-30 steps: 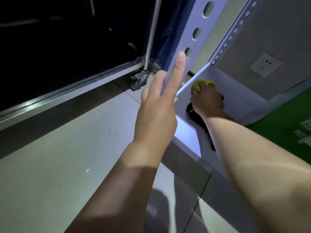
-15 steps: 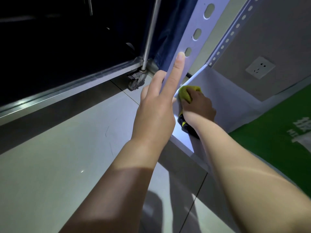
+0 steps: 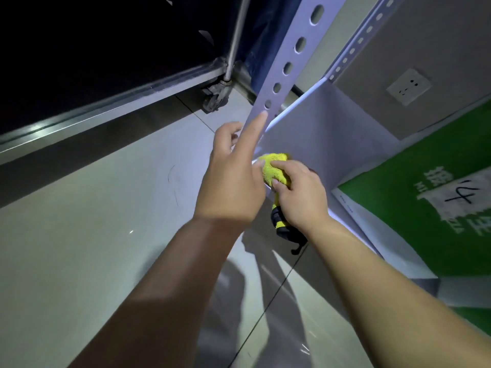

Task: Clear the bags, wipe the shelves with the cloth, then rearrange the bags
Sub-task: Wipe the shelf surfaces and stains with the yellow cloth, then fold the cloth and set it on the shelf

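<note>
My right hand [image 3: 300, 192] grips a yellow cloth with a black part [image 3: 273, 168] at the front left edge of the white bottom shelf [image 3: 326, 134]. The cloth's black end hangs down below my wrist, over the shelf's edge. My left hand [image 3: 233, 176] rests against the perforated white upright post [image 3: 289, 62], its index finger stretched up along the post and its thumb touching the cloth. A green and white bag [image 3: 435, 205] with a handwritten mark lies on the right of the shelf.
Grey tiled floor [image 3: 93, 248] spreads to the left and below. A dark metal-framed cart on a caster wheel [image 3: 215, 96] stands at the upper left. A wall socket [image 3: 407, 86] sits on the beige wall behind the shelf.
My right hand has drawn the cloth from the shelf's back towards its front left edge, close to my left hand. My left hand has slid a little lower on the post.
</note>
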{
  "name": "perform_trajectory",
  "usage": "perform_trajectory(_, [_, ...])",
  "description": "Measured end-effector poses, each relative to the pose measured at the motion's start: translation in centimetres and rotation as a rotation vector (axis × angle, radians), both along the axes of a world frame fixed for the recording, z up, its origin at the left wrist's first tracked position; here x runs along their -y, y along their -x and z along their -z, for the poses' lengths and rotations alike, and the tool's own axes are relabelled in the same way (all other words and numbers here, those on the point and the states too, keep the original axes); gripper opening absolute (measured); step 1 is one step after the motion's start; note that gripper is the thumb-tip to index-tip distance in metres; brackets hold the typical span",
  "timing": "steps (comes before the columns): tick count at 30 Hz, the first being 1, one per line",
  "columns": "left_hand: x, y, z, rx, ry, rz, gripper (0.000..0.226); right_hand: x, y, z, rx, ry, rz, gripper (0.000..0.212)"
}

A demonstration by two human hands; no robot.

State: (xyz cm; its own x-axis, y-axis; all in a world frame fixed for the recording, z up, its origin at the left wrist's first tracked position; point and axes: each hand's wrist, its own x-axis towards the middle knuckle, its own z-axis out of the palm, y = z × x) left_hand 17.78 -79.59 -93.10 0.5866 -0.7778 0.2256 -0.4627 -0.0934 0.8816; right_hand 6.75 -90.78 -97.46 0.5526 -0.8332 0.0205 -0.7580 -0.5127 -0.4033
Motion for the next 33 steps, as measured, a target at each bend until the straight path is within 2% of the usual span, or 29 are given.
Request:
perform_trajectory(3, [-3.3,1.6,-1.7,-0.055,-0.081,0.002,0.050,-1.6,1.5,-1.8,-0.065,-0.150,0.058,0.035])
perform_trajectory(6, [-6.7,2.6,-4.4,-0.044,-0.251,0.023,0.040,-4.0,3.0,-4.7,-0.098,-0.457,0.087,0.032])
perform_trajectory(9, [-9.7,2.9,-7.8,-0.074,-0.427,0.121,0.040,-8.1,4.3,-9.0,-0.002,-0.753,0.027,0.031])
perform_trajectory(12, [-12.8,3.3,-11.8,-0.090,-0.515,0.154,0.039,-12.2,4.9,-14.7,0.141,-0.855,-0.005,0.036])
perform_trajectory(15, [-15.7,3.6,-16.5,-0.146,-0.499,0.113,0.035,-15.4,5.0,-21.4,0.295,-0.911,-0.036,0.041])
perform_trajectory(17, [-17.3,3.6,-20.5,-0.240,-0.455,0.094,0.035,-16.9,5.2,-26.1,0.360,-0.908,-0.060,0.045])
perform_trajectory(19, [-18.7,3.8,-24.9,-0.324,-0.358,0.139,0.025,-18.1,5.9,-30.7,0.422,-0.908,-0.088,0.047])
perform_trajectory(22, [-20.3,4.3,-31.7,-0.243,-0.254,0.118,0.013,-18.9,6.8,-37.8,0.477,-0.892,-0.175,0.049])
perform_trajectory(26, [-22.1,5.1,-40.4,0.024,-0.270,0.063,0.015,-19.8,8.2,-46.9,0.435,-0.643,-0.268,0.032])
perform_trajectory(28, [-22.9,5.3,-44.8,0.103,-0.274,0.074,0.015,-20.8,8.4,-51.1,0.452,-0.535,-0.271,0.031])
perform_trajectory(31, [-24.0,5.0,-50.4,0.111,-0.228,0.105,0.013,-22.3,8.1,-56.7,0.478,-0.346,-0.303,0.037])
perform_trajectory(33, [-25.0,4.4,-53.4,-0.010,-0.187,0.124,0.014,-23.3,7.8,-60.3,0.494,-0.250,-0.352,0.038])
